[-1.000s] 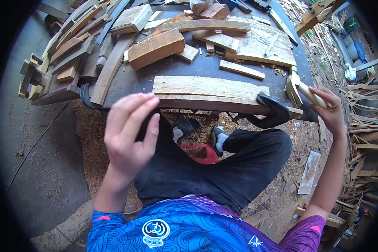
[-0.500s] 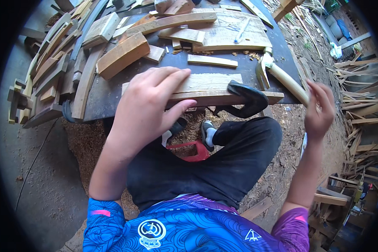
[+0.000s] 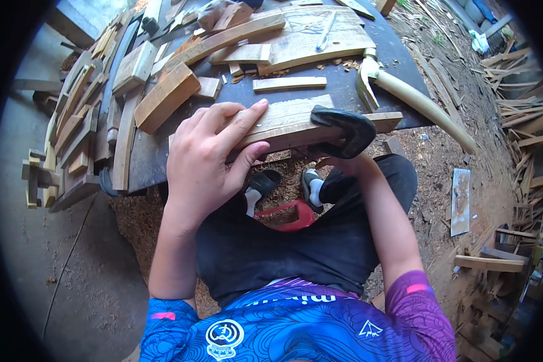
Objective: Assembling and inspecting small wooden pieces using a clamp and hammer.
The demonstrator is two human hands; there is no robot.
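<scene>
I see on my feed a dark C-clamp point(image 3: 362, 134) gripping a pale wooden board point(image 3: 292, 114) near its right end, and I take that clamp as my landmark. The board lies along the front edge of the dark worktop point(image 3: 148, 163), running out mostly to the left of the clamp, with a short end poking past it to the right. I have the left hand point(image 3: 210, 146) on the board, well left of the clamp: its fingers lie over the top face and its thumb sits against the front side, so the board is held between them. The right hand point(image 3: 347, 166) is just below the clamp, and since its fingers are partly hidden there, I cannot tell whether they are closed on the screw or apart. Up and to the right of the clamp rests a wooden-handled tool point(image 3: 425, 107), out of both hands, and behind the clamp I make out a short pale stick point(image 3: 289, 84) and, farther back, a pen point(image 3: 326, 31) on a wide plank point(image 3: 350, 43). From here I judge the step in hand to be fixing the board or adjusting its hold. To my mind the next move calls for a steady left hand, with the board flat, while the right hand works the clamp from below; I would watch for the board twisting, as I see only one clamp on it.
</scene>
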